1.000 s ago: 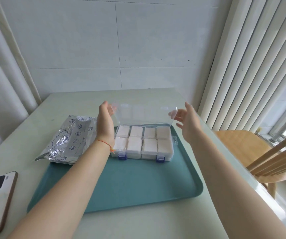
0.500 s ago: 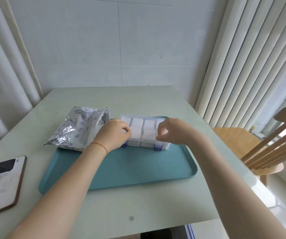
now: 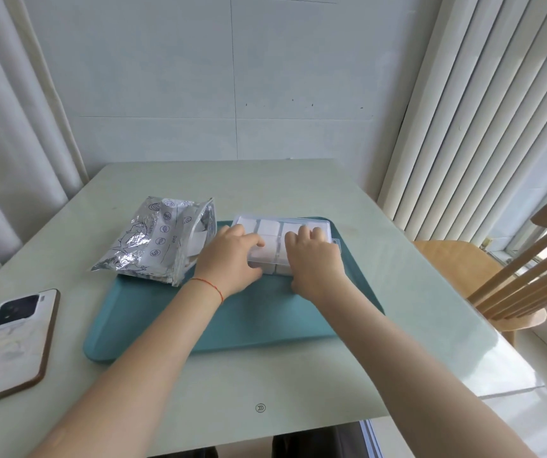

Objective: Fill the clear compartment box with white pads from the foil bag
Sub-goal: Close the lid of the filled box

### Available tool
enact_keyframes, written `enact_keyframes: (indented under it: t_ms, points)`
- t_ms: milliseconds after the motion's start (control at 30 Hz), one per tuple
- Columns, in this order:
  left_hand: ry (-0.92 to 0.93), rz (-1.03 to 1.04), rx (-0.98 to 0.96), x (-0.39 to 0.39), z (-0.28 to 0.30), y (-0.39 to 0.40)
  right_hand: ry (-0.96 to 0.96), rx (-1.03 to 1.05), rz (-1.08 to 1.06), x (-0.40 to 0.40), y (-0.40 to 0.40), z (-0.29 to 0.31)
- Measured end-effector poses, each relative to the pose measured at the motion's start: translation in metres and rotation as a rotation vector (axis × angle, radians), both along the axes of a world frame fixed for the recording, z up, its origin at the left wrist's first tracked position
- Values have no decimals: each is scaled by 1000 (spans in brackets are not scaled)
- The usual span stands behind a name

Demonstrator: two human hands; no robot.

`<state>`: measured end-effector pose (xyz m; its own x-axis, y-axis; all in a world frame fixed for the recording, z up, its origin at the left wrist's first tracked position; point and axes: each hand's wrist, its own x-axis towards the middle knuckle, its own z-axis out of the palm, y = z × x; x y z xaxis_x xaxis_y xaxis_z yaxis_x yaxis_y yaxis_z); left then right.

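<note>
On the teal tray (image 3: 232, 328), seen from my head camera, the clear compartment box (image 3: 298, 226) lies flat with its lid down, and both my hands are on top of it. My left hand (image 3: 232, 256) covers the near left part of the box, fingers curled over the lid and thumb tucked at the front edge; my right hand (image 3: 315, 259) does the same on the near right, fingers bent onto the lid and the heel of the hand down at the front wall. I judge this grip is for pressing the lid shut and working the front latches, which sit under my hands and are hidden, so I cannot tell whether they have caught. Through the lid I see white pads (image 3: 268, 226) in the compartments that show, which suggests the filling is done and only the closing remains. The box sits toward the far edge of the tray, probably so that the tray's grip keeps it from sliding as I push. Just beside it on the left, the foil bag (image 3: 153, 242) lies half on the tray and half on the table (image 3: 265, 375), mouth open toward the box, within easy reach for taking pads. A phone (image 3: 14, 342) rests well apart at the table's left edge, and a wooden chair (image 3: 496, 276) stands to the right.
</note>
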<state>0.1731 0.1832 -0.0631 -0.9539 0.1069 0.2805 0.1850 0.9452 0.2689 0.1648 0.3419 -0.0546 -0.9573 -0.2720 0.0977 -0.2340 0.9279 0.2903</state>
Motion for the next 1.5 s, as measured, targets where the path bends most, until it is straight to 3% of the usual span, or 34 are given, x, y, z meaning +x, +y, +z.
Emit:
enact_keyframes:
  t_ms: [533,767,933,1200,1300,1433,1500]
  points:
    - [8,24,-108,1,0,4,-85,-228,14,8,11,4]
    - [-3,17,-71,4,1,3,-24,-128,153,11,28,15]
    - [0,20,-50,3,2,2,-216,-313,162,-1,57,30]
    - [2,-6,-59,3,1,0,-164,-516,99,-1,60,20]
    - [-39,-27,37,0,1,-4,-147,-485,118,1,60,18]
    - [-60,-100,397,-3,7,-18,-97,-361,170,8,40,19]
    - [-51,-124,485,2,9,-20,-100,-373,255,12,23,19]
